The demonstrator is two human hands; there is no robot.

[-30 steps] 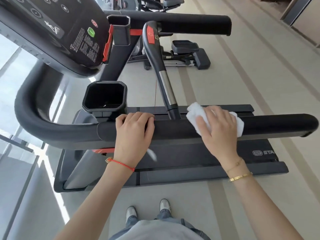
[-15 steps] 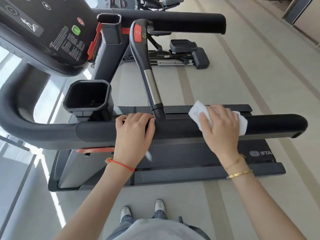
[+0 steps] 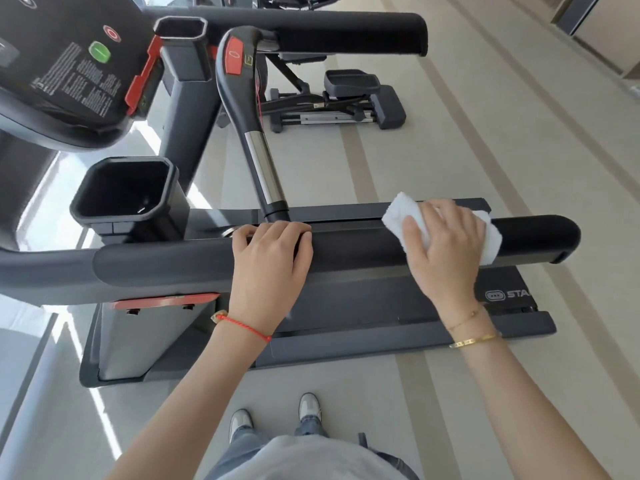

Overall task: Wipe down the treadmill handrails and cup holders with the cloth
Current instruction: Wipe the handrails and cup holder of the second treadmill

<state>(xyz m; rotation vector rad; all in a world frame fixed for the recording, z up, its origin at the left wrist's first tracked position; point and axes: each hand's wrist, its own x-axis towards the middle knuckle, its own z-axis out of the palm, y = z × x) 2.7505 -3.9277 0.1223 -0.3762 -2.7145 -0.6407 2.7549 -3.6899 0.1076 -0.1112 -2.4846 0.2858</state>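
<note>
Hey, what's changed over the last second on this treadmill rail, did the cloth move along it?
The right hand slid the white cloth along the near handrail toward its free end, now much closer to the tip. The left hand kept its grip on the rail by the upright post. Nothing was picked up or let go.

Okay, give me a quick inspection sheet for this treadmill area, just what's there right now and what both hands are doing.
Surface: near handrail, black padded, runs left to right.
Job's things: white cloth folded over the near handrail toward its right end; near cup holder and far cup holder, both open-topped; far handrail.
Clutter: nothing seen.
Grippers: left hand grips the near handrail, fingers curled over the top; right hand presses the cloth onto the rail.
Cables: thin red cord beside the pulse grip bar.
Surroundings: console, treadmill deck, another exercise machine, pale floor.
</note>
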